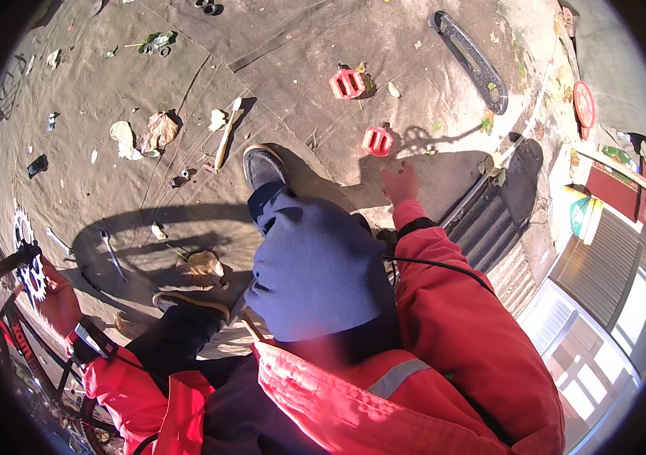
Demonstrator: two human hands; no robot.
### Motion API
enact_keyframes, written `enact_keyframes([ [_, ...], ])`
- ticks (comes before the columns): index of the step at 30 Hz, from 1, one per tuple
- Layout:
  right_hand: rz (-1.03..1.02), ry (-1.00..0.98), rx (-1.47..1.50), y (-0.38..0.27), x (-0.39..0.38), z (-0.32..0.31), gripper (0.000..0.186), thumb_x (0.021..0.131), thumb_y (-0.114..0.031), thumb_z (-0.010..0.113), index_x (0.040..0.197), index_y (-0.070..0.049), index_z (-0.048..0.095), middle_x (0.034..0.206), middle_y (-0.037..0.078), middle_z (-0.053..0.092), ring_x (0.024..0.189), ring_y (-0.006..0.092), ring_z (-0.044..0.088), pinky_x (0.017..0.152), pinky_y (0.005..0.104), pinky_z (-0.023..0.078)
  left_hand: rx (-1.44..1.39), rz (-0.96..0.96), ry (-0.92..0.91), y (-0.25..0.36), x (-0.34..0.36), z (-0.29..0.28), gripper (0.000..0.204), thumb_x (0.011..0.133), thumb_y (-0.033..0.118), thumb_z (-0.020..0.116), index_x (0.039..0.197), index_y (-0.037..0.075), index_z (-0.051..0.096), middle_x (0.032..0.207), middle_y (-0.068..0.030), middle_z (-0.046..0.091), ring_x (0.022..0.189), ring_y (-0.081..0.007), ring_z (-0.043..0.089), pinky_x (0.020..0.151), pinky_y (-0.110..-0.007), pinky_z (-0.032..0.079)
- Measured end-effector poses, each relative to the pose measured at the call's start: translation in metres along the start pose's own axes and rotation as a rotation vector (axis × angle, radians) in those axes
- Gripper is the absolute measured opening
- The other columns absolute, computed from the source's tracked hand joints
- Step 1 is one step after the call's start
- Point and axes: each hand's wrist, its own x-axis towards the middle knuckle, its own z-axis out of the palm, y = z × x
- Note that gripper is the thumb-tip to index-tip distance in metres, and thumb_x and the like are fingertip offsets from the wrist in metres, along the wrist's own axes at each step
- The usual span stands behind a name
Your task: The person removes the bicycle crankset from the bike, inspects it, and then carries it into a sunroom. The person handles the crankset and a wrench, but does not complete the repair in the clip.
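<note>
At the left edge, my left hand point(59, 302) grips the bicycle crankset point(30, 260), whose silver toothed chainring is attached to the bike point(20, 341). My right hand point(400, 182) stretches out over the ground beside my raised knee, fingers apart and empty, just below a red pedal point(376, 142). A second red pedal point(347, 85) lies farther up. My dark shoe point(266, 167) rests on the sheet-covered ground, near a wooden-handled tool point(228, 133).
Loose wrenches point(113, 254), small dark parts point(37, 166) and dry leaves point(160, 133) lie around me. A long dark plastic guard point(468, 62) is at the upper right. Corrugated metal point(470, 231), a red lid point(583, 105) and stacked panels point(611, 250) line the right side.
</note>
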Motion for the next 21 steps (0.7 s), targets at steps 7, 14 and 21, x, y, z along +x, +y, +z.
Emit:
enact_keyframes([
  [7, 0.030, -0.276, 0.135, 0.072, -0.120, 0.001, 0.069, 0.079, -0.041, 0.072, 0.131, 0.000, 0.055, 0.120, 0.022, 0.065, 0.103, 0.0340, 0.065, 0.090, 0.0411, 0.051, -0.405, -0.009, -0.042, -0.012, 0.013, 0.011, 0.042, 0.095, 0.004, 0.049, 0.134, -0.012, 0.049, 0.137, -0.0292, 0.052, 0.125, -0.0399, 0.054, 0.099, -0.041, 0.056],
  [14, 0.004, -0.433, -0.024, 0.132, -0.212, 0.001, 0.059, 0.085, -0.033, 0.071, 0.131, 0.000, 0.054, 0.110, 0.016, 0.067, 0.068, 0.0242, 0.071, 0.063, 0.0355, 0.056, -0.435, 0.028, 0.003, 0.014, 0.002, -0.022, 0.041, 0.094, 0.004, 0.051, 0.132, -0.011, 0.051, 0.137, -0.0279, 0.053, 0.125, -0.0393, 0.055, 0.095, -0.041, 0.058],
  [21, 0.142, -0.533, 0.300, 0.140, -0.230, -0.022, 0.055, 0.083, -0.037, 0.070, 0.124, -0.002, 0.060, 0.098, 0.016, 0.070, 0.080, 0.0272, 0.070, 0.077, 0.0420, 0.054, -0.204, 0.140, 0.127, 0.035, -0.040, -0.074, 0.040, 0.093, 0.004, 0.053, 0.131, -0.009, 0.053, 0.136, -0.0266, 0.055, 0.125, -0.0387, 0.056, 0.092, -0.040, 0.059],
])
